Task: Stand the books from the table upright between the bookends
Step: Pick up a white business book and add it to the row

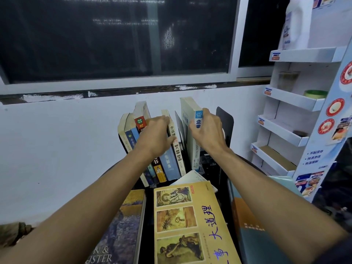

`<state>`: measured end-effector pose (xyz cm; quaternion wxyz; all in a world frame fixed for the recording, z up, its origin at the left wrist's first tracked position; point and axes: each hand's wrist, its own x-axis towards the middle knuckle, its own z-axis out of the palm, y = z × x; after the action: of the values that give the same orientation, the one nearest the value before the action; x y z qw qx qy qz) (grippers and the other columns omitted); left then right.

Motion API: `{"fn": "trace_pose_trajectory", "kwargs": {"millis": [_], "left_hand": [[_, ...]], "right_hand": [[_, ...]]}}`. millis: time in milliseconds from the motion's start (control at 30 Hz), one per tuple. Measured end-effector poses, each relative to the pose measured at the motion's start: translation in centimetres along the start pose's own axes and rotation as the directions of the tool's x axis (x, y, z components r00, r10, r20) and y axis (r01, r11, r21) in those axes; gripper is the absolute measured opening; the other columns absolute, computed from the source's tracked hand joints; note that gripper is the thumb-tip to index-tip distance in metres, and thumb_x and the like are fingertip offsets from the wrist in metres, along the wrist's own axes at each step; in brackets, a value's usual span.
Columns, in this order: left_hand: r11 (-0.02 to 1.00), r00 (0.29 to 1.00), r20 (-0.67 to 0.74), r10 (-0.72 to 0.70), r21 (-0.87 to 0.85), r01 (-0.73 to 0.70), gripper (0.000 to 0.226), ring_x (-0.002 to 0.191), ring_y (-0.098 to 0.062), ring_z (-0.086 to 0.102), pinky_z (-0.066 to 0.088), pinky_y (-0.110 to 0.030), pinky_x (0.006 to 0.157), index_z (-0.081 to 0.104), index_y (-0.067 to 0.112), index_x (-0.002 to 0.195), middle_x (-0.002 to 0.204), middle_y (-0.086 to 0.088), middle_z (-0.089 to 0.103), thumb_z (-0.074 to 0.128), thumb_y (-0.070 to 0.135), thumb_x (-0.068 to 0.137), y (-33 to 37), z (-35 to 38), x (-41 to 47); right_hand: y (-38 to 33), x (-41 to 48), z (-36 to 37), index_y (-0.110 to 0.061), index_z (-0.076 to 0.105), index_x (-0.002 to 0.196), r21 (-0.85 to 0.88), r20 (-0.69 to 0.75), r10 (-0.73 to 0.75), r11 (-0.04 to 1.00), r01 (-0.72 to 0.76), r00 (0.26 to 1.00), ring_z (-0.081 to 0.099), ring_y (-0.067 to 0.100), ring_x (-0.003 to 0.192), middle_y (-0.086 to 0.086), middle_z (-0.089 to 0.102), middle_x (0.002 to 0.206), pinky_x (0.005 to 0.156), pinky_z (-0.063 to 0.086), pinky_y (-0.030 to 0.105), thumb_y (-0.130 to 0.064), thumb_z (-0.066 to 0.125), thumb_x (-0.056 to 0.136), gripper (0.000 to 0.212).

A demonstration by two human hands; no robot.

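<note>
A row of upright books (pixel 131 134) leans left at the far side of the dark table (pixel 149 210). My left hand (pixel 154 136) grips the right end of this row, fingers over the tops and thumb on a blue spine. My right hand (pixel 207 130) holds a tall white book with a blue spine label (pixel 197 149), standing upright. A thin black divider (pixel 180 126) rises between the two hands. A black bookend (pixel 225 121) stands just right of my right hand. Lying flat nearer me are a yellow book (pixel 190 221), a painted-cover book (pixel 123 229) and a teal-and-orange book (pixel 251 225).
A white wall (pixel 57 149) and a dark window sit behind the books. A white cardboard display shelf (pixel 291 103) stands at the right, holding a green roll (pixel 315 93) and a large white jug (pixel 297 25). A white book (pixel 192 177) lies under the yellow one.
</note>
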<state>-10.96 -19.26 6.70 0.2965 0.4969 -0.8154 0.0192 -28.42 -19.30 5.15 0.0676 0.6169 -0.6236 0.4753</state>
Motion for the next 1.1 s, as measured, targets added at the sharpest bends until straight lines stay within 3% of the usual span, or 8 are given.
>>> {"fn": "trace_pose_trajectory", "kwargs": {"millis": [267, 367, 467, 633, 767, 867, 1100], "left_hand": [[1.0, 1.0, -0.01, -0.011, -0.009, 0.011, 0.026, 0.089, -0.026, 0.061, 0.057, -0.046, 0.078, 0.055, 0.014, 0.101, 0.1, -0.005, 0.063, 0.076, 0.024, 0.088, -0.1, 0.3, 0.0], [1.0, 1.0, -0.016, -0.007, -0.004, 0.007, 0.027, 0.088, -0.025, 0.059, 0.056, -0.045, 0.078, 0.055, 0.013, 0.103, 0.096, -0.003, 0.061, 0.075, 0.024, 0.088, -0.2, 0.4, 0.0], [1.0, 1.0, -0.018, -0.012, -0.013, 0.011, 0.029, 0.085, -0.025, 0.061, 0.057, -0.045, 0.076, 0.056, 0.014, 0.106, 0.095, -0.005, 0.063, 0.076, 0.024, 0.088, -0.2, 0.4, 0.0], [1.0, 1.0, -0.017, 0.0, -0.01, -0.001, 0.027, 0.094, -0.026, 0.059, 0.055, -0.046, 0.081, 0.058, 0.01, 0.106, 0.102, -0.006, 0.063, 0.075, 0.022, 0.089, 0.0, 0.3, 0.1], [1.0, 1.0, -0.013, -0.001, -0.001, 0.001, 0.028, 0.096, -0.026, 0.059, 0.055, -0.046, 0.082, 0.058, 0.01, 0.107, 0.105, -0.006, 0.064, 0.075, 0.023, 0.089, 0.0, 0.2, 0.1], [1.0, 1.0, -0.008, -0.006, 0.005, 0.006, 0.026, 0.096, -0.026, 0.059, 0.055, -0.047, 0.082, 0.058, 0.01, 0.104, 0.105, -0.006, 0.063, 0.075, 0.023, 0.089, 0.2, 0.2, 0.0], [1.0, 1.0, -0.001, -0.007, 0.011, 0.007, 0.027, 0.097, -0.027, 0.059, 0.055, -0.046, 0.081, 0.055, 0.011, 0.103, 0.106, -0.006, 0.063, 0.075, 0.022, 0.089, 0.4, 0.1, -0.2]], "right_hand": [[0.0, 0.0, 0.3, -0.01, 0.053, 0.1, 0.011, 0.047, -0.058, 0.998, 0.058, 0.997, 0.056, 0.022, 0.07, 0.007, 0.064, 0.088, 0.044, 0.029, 0.021, -0.028, 0.058, 0.096, 0.019], [-0.2, -0.2, 0.2, -0.013, 0.049, 0.122, 0.064, 0.083, -0.115, 0.992, 0.11, 0.99, 0.059, 0.02, 0.071, 0.004, 0.065, 0.089, 0.051, 0.04, 0.028, -0.028, 0.057, 0.098, 0.029], [-0.4, -0.4, 0.0, -0.027, 0.036, 0.145, 0.145, 0.117, -0.155, 0.98, 0.138, 0.981, 0.062, 0.017, 0.077, 0.0, 0.065, 0.097, 0.063, 0.047, 0.03, -0.036, 0.054, 0.101, 0.048], [0.2, -0.2, -0.5, -0.034, 0.04, 0.148, 0.194, 0.206, -0.199, 0.968, 0.159, 0.958, 0.062, 0.012, 0.08, 0.0, 0.063, 0.113, 0.079, 0.054, 0.032, -0.045, 0.05, 0.102, 0.049], [1.1, 0.4, -1.8, -0.039, 0.029, 0.152, 0.218, 0.399, -0.238, 0.963, 0.16, 0.885, 0.065, 0.009, 0.093, -0.003, 0.053, 0.131, 0.08, 0.05, 0.023, -0.033, 0.063, 0.098, 0.064], [1.7, 0.6, -2.5, -0.044, 0.025, 0.152, 0.238, 0.469, -0.25, 0.959, 0.152, 0.847, 0.063, 0.008, 0.105, -0.005, 0.047, 0.135, 0.085, 0.057, 0.028, -0.019, 0.068, 0.095, 0.075], [1.7, 0.5, -2.2, -0.042, 0.027, 0.152, 0.257, 0.451, -0.268, 0.952, 0.164, 0.851, 0.06, 0.0, 0.098, -0.006, 0.05, 0.133, 0.068, 0.053, 0.014, -0.013, 0.066, 0.096, 0.074]]}}
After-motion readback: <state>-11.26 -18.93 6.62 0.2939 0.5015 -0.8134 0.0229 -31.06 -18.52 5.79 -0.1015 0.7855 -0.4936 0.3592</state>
